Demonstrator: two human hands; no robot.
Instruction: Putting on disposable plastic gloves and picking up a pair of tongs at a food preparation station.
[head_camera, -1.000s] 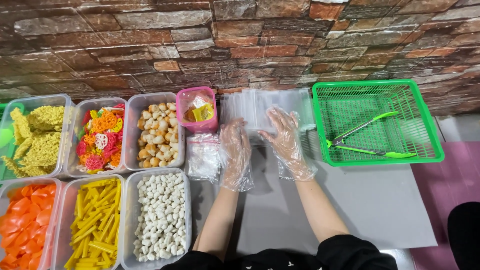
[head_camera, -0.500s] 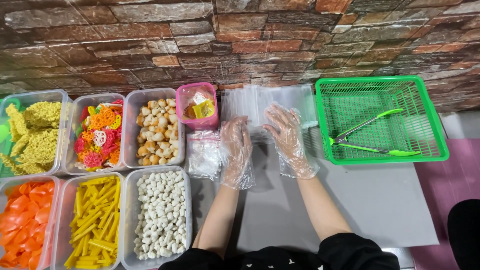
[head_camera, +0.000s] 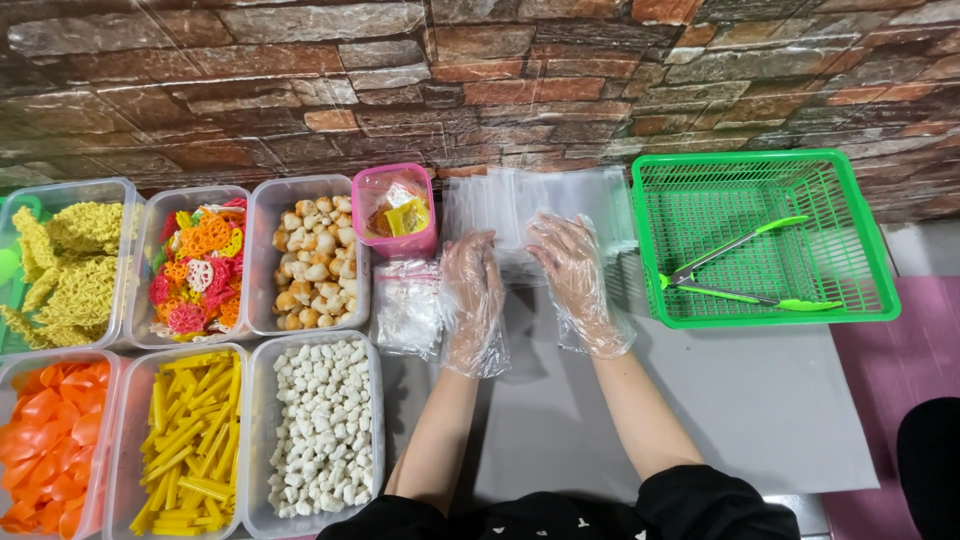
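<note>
Clear bags (head_camera: 530, 200) stacked flat at fingertips of both hands. Left hand (head_camera: 472, 290), right hand (head_camera: 575, 270): loose plastic gloves, fingers spread, palms down, gripping nothing. Risk: glove slips on film, several bags lift together. Pink tub (head_camera: 393, 210) just left, could tip.

**Snack tubs, a pink cup and a green basket along a brick wall**

Six clear tubs sit at the left: yellow noodle pieces (head_camera: 62, 262), mixed coloured shapes (head_camera: 197, 268), tan puffs (head_camera: 310, 262), orange chips (head_camera: 45, 440), yellow sticks (head_camera: 185, 445) and white pellets (head_camera: 322, 435). A pink cup (head_camera: 394, 212) stands just beside the tan puffs. At the right, a green basket (head_camera: 860, 240) holds green-tipped tongs (head_camera: 745, 270). Everything rests on a grey table (head_camera: 760, 400) below the brick wall (head_camera: 480, 80).
</note>
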